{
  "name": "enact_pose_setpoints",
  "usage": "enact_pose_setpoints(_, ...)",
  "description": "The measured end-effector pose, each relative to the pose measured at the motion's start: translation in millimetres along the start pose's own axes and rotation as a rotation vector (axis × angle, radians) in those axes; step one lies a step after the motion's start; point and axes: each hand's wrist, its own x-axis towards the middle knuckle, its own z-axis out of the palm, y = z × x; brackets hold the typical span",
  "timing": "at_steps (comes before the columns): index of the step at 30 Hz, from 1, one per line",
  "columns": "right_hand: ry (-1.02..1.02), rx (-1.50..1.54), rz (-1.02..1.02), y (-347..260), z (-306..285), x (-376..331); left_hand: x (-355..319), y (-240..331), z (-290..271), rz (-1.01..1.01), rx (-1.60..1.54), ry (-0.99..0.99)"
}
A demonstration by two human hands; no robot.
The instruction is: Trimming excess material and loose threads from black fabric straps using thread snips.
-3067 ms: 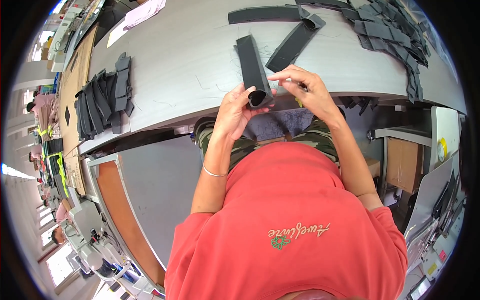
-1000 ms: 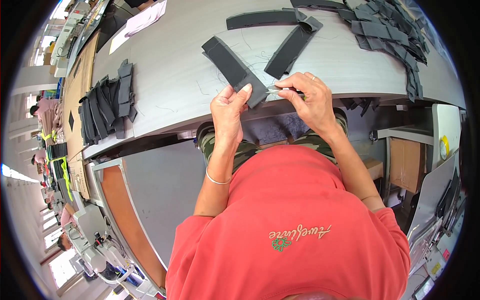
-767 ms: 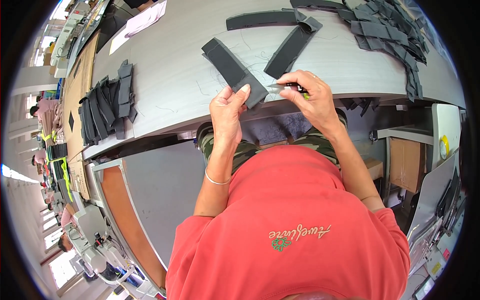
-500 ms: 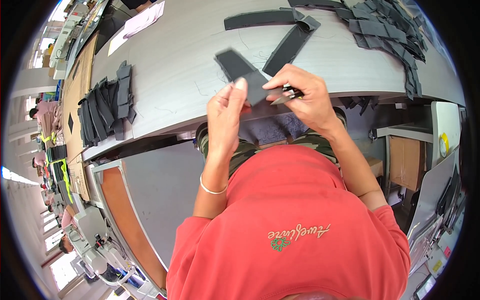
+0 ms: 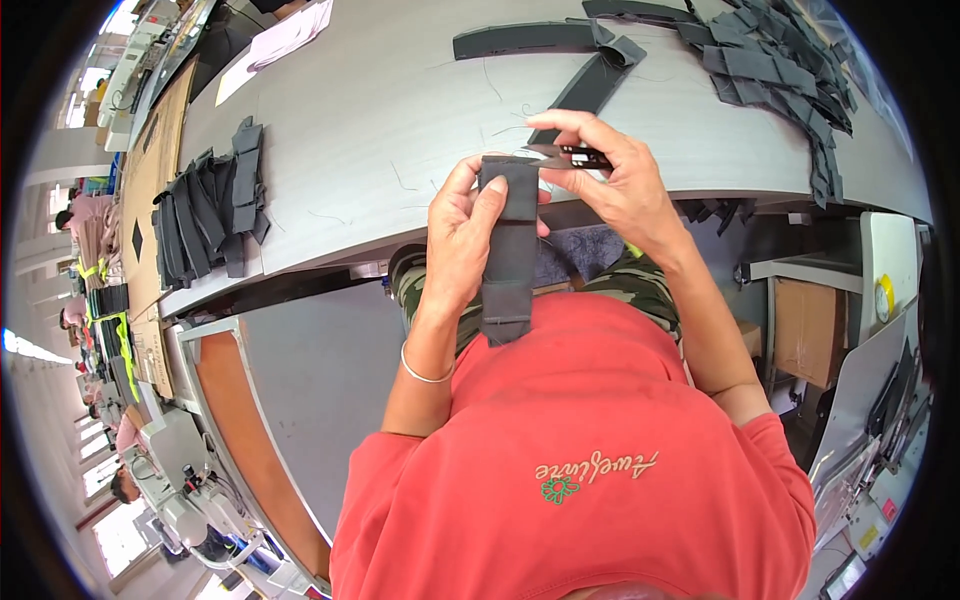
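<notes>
Above the lap, left hand (image 5: 462, 240) grips a dark fabric strip (image 5: 508, 250); right hand (image 5: 622, 185) pinches snips (image 5: 565, 155) (blades mostly hidden).

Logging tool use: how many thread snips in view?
1. The thread snips are in the right hand, blades at the top edge of the dark fabric strip held by the left hand. Others may be hidden.

Fabric strip (image 5: 508, 250) upright between both hands, snips (image 5: 565, 155) at its top (table (image 5: 380, 110) behind).

Dark grey fabric strap (image 5: 508, 250): stitched, held upright above the lap, lower end hanging free. Thread snips (image 5: 565, 155): blades at its top edge.
</notes>
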Motion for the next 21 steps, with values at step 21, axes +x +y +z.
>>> enact_pose_setpoints(21, 0.188, -0.657, -0.252, 6, 22, -8, 4, -4, -5, -0.044, 0.031, 0.04)
